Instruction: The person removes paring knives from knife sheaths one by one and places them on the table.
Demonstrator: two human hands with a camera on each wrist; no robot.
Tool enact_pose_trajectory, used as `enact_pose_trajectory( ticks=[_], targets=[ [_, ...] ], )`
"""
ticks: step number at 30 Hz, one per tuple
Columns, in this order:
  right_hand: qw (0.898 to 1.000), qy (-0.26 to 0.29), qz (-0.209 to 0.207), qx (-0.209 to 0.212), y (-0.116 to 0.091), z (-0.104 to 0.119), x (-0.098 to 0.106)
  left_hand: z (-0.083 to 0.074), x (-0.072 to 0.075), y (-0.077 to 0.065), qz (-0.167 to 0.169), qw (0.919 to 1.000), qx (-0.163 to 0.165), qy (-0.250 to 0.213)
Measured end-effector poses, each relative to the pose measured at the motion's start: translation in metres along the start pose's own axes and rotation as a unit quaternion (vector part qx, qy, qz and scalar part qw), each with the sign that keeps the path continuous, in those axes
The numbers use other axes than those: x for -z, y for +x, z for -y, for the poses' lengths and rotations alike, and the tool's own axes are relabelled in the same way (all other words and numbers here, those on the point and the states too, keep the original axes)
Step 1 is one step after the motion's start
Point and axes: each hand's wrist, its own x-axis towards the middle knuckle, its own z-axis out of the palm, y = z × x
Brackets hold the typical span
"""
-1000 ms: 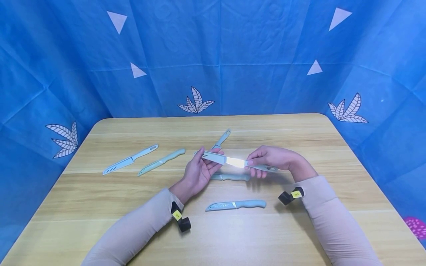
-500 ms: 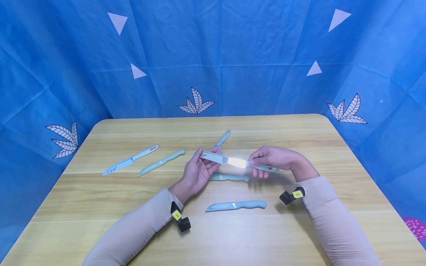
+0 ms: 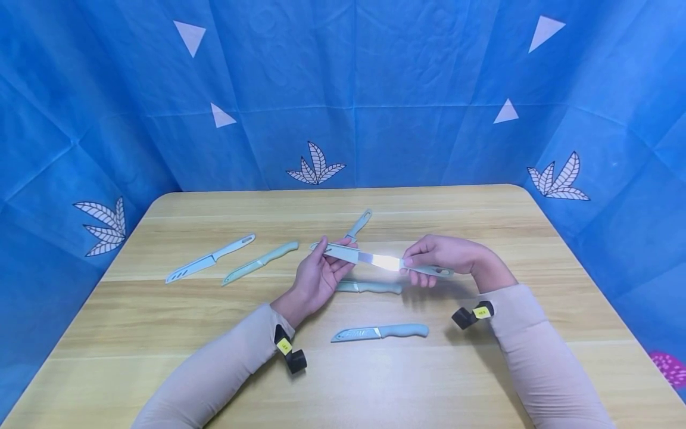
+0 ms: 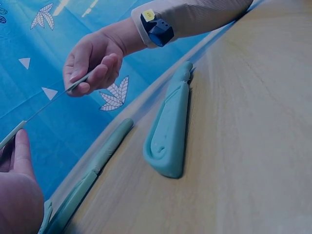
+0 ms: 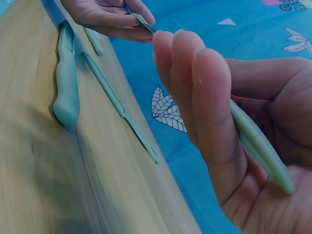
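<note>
Over the middle of the table, my left hand pinches a pale blue-green knife sheath between thumb and fingers. To its right, my right hand grips the handle of a knife, thumb on top and fingers beneath. The shiny blade spans the gap between the hands, and its tip is hidden inside the sheath. In the right wrist view the handle lies across the palm. Below the hands a sheathed knife lies on the table, partly covered by the left hand.
Another sheathed knife lies nearer the front of the wooden table. Two more, a light blue knife and a green knife, rest at left. Behind the left hand, a knife handle points away. Blue cloth hangs around the table.
My right hand has shifted slightly right with the knife, and the sheath in my left hand has edged left. More blade shows between them. The knives on the table have not moved.
</note>
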Motion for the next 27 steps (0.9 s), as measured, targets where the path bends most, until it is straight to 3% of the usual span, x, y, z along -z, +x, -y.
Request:
enact_pose_trajectory(
  ticks=[27],
  targets=[
    [1.0, -0.008, -0.003, 0.004, -0.015, -0.002, 0.001, -0.006, 0.0, 0.002, 0.003, 0.9998, 0.007, 0.016]
  ],
)
